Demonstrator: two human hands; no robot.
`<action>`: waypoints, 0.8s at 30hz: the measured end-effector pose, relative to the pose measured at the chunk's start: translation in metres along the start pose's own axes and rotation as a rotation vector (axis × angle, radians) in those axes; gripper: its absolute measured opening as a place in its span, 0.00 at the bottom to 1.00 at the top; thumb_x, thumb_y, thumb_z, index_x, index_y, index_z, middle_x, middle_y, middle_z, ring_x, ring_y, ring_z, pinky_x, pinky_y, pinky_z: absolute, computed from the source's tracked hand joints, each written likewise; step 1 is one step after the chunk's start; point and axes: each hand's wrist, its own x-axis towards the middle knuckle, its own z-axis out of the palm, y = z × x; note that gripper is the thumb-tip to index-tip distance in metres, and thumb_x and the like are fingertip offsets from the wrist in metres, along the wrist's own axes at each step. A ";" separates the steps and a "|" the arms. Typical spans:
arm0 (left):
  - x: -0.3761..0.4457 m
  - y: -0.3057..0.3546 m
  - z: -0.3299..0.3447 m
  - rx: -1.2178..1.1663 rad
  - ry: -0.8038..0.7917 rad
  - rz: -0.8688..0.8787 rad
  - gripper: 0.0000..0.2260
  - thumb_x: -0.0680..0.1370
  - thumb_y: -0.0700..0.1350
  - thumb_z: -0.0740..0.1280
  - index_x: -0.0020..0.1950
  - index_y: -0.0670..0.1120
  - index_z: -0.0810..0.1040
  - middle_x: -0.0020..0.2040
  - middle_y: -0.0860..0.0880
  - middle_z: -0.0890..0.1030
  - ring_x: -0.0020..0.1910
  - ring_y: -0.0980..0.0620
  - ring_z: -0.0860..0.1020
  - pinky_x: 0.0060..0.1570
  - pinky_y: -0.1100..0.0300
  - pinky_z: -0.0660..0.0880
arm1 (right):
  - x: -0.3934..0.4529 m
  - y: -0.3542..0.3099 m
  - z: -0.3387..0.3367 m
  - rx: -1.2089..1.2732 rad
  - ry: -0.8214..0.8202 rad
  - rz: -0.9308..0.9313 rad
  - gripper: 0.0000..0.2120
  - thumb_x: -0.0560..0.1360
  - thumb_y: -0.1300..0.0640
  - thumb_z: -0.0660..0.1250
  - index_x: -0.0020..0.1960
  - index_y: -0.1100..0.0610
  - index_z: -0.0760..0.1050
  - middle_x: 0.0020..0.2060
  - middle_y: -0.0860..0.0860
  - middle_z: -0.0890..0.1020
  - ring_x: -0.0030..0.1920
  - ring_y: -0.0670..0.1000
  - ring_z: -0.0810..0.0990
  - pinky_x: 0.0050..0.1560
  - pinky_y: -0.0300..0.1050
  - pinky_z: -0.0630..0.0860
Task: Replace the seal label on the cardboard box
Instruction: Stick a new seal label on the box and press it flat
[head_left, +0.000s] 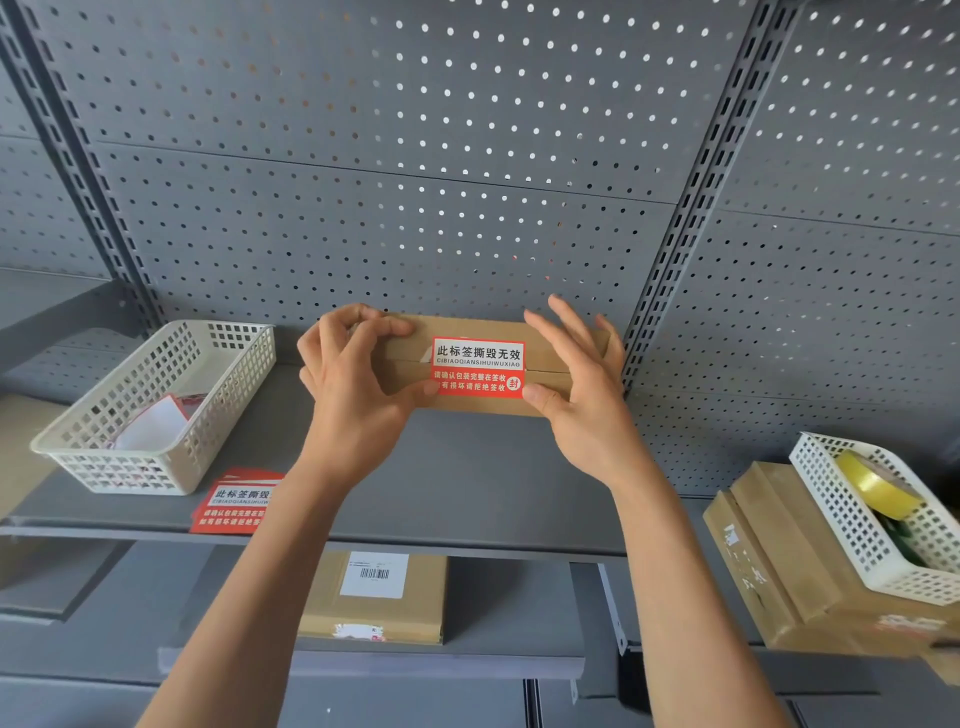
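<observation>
A box (467, 364) lies on the grey shelf (467, 483), its far side against the pegboard (467, 182) behind. A red and white label (478, 367) sits on the box's top, across the seam between the two flaps.

The left hand (350, 374) rests on the left end of the box. Its fingers are curled, fingertips pressed on the far edge, and its thumb reaches to the label's lower left corner. It is neither flat open nor fully closed; it steadies the box and grips nothing else.

The right hand (582, 384) lies at the right end of the box, fingers spread open and raised, thumb tip touching the label's lower right corner. It encloses nothing.

Left of the box, on the same shelf, stands a white basket (156, 410) holding loose paper scraps (contents only partly legible). Just in front of that basket, near the shelf's front edge, lies a stack of spare labels (239, 501) of the same red design.

Below the box, on a lower shelf, lies a carton (374, 597) bearing a barcode sticker. To the right of the box, lower down, a second basket (878, 525) rests on stacked cartons (779, 571) and holds a yellow tape roll (878, 483).
</observation>
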 end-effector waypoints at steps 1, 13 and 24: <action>0.000 0.000 -0.001 -0.008 -0.006 0.002 0.23 0.68 0.50 0.81 0.59 0.55 0.78 0.62 0.57 0.66 0.67 0.52 0.59 0.71 0.45 0.62 | 0.000 0.000 -0.002 0.014 -0.017 0.001 0.33 0.77 0.63 0.68 0.75 0.37 0.64 0.78 0.31 0.54 0.80 0.47 0.40 0.77 0.68 0.48; -0.003 0.025 0.035 0.106 0.241 -0.145 0.28 0.67 0.65 0.77 0.55 0.48 0.75 0.65 0.49 0.68 0.71 0.44 0.62 0.66 0.52 0.57 | 0.008 -0.021 0.035 -0.176 0.355 0.079 0.26 0.69 0.32 0.69 0.63 0.42 0.73 0.71 0.39 0.69 0.75 0.59 0.59 0.64 0.61 0.64; -0.002 0.017 0.029 0.080 0.211 -0.126 0.21 0.71 0.59 0.77 0.56 0.50 0.78 0.65 0.51 0.69 0.70 0.45 0.62 0.63 0.55 0.55 | 0.008 -0.014 0.026 -0.056 0.299 0.040 0.20 0.76 0.42 0.69 0.67 0.45 0.75 0.72 0.40 0.70 0.75 0.59 0.56 0.69 0.63 0.60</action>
